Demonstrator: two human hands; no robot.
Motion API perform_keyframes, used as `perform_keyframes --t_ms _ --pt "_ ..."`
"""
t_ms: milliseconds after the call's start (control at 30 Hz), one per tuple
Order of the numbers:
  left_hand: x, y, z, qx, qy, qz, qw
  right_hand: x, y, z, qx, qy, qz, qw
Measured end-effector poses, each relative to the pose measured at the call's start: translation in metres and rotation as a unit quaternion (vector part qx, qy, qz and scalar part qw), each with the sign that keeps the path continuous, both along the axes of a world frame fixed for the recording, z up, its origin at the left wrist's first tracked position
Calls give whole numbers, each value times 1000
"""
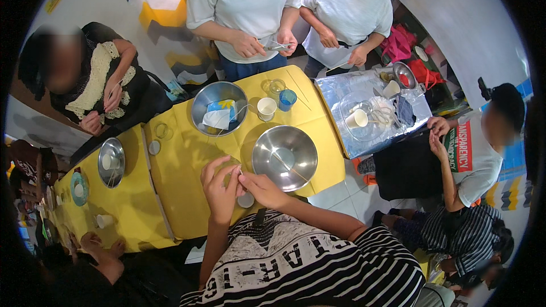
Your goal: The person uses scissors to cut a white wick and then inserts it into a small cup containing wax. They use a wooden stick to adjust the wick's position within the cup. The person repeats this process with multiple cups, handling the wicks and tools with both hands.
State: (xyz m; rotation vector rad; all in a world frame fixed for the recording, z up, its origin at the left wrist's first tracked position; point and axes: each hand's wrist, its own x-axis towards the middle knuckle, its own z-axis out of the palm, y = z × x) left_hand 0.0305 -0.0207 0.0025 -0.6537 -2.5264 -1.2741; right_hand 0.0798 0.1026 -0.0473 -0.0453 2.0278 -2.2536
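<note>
Steel bowl (269,173) on yellow desk (185,187), head view. Just left of bowl: small pale piece (240,172), kind unclear, pinched by right hand (262,189). Left hand (219,189) meets it, fingers half spread; cannot tell if gripping. Beyond bowl: blue cup (288,100).

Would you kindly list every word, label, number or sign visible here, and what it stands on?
I won't copy wording, only place it:
Striped shirt, bottom: large dark lettering on a pale area, legible.
White shirt, right: pale lettering on red and green.
Yellow sticker, upper left: any text too small to read.
</note>
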Motion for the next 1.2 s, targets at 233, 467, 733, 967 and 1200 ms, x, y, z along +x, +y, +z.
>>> perform_keyframes --t_ms 233,467,733,967,1200 --pt "3 -1 -2 -3 -5 2 1000 3 -3 -7 8 -1 5 1000" --pt "5 -2 1 -5 -2 1 1000 4 -2 -5 -5 11 2 1000" --pt "8 -3 -1 -2 2 1 1000 7 -2 -5 1 24 6 1000" --pt "11 -4 -7 2 5 4 1000 8 0 -3 2 15 18 1000" --pt "12 -4 -10 10 -3 8 1000 10 -3 -5 -6 12 12 1000"
